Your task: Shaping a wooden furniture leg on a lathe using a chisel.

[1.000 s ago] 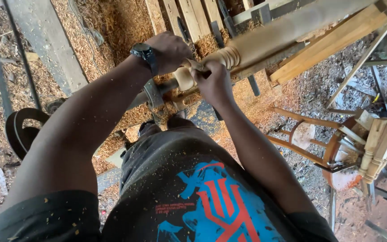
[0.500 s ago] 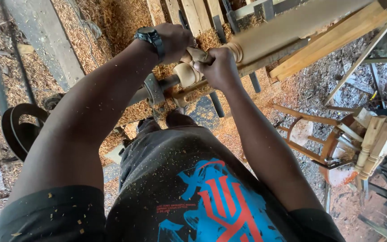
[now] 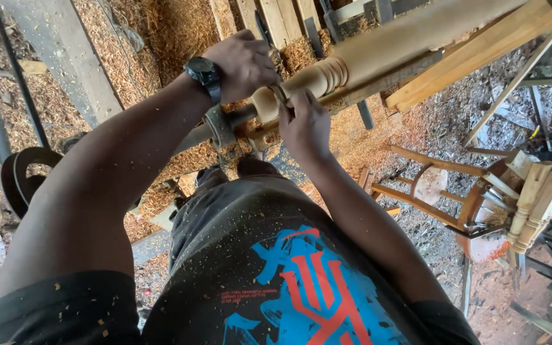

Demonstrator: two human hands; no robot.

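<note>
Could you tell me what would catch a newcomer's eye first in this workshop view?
Most striking is the long pale wooden spindle running across the top, with ringed grooves cut near its rounded end. Both hands meet there: the left hand, with a black wristwatch, lies over it, and the right hand presses a thin tool against the wood. Wood shavings heap all around, and turned legs stand at the right.

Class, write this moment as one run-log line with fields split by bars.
left hand: over tool, on turned wooden spindle | right hand: gripping tool beneath | wood shavings: heaped behind | wooden chair frame: on floor, right
</note>
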